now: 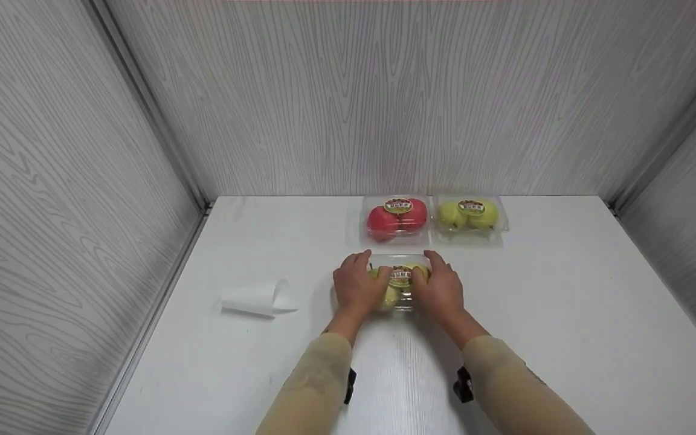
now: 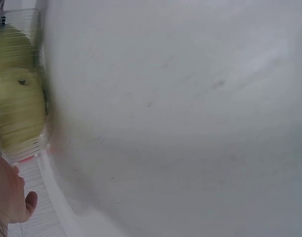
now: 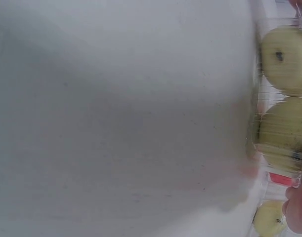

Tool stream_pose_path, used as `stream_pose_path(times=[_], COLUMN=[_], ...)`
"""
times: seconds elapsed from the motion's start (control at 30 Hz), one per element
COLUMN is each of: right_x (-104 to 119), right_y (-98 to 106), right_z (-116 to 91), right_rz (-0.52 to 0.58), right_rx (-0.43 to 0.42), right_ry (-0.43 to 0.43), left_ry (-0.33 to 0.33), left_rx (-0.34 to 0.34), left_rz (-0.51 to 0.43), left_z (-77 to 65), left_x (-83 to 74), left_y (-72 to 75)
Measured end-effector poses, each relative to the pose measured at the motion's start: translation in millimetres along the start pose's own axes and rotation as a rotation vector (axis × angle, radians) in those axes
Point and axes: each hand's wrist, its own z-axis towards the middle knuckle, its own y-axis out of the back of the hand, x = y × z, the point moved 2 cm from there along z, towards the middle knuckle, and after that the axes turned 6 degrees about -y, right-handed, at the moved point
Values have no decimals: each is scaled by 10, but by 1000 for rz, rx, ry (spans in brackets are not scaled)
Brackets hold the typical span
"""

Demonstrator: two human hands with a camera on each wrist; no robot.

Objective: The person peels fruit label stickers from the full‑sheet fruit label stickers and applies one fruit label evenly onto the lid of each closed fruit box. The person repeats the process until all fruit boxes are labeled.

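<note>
A clear plastic fruit box [image 1: 402, 295] with a round label on its lid sits near the middle of the white table. Pale yellow-green fruit, pear-like with dark stems, shows through its wall in both wrist views. My left hand [image 1: 360, 285] grips the box's left side, thumb on the lid beside the label. From the right side my right hand [image 1: 441, 290] holds it in the same way, its thumb also on top. Part of each hand shows at the frame edge in the wrist views. The fingertips on the far side are partly hidden.
Behind the held box stand a clear box of red fruit [image 1: 396, 220] and, to its right, a clear box of yellow-green fruit [image 1: 470, 216]. A curled white sheet [image 1: 250, 298] lies on the table [image 1: 565, 314] at the left. Grey wood-grain panels [image 1: 348, 109] enclose the back and sides.
</note>
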Motion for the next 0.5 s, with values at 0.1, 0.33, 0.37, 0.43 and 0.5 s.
stream_pose_path(times=[0.1, 0.33, 0.37, 0.43, 0.5], right_x=[-3, -3, -2, -1, 4], right_y=[12, 96, 111, 143, 174], right_z=[-4, 11, 13, 15, 16], right_rz=[5, -43, -54, -64, -66], right_rx=[12, 143, 164, 199, 219], right_ry=[3, 47, 52, 60, 71], left_ry=[5, 24, 19, 0, -19], left_rx=[2, 150, 186, 251, 303], left_rz=[-29, 5, 19, 44, 65], left_z=[-2, 18, 22, 25, 25], left_x=[10, 48, 55, 66, 71], left_y=[4, 77, 89, 110, 120])
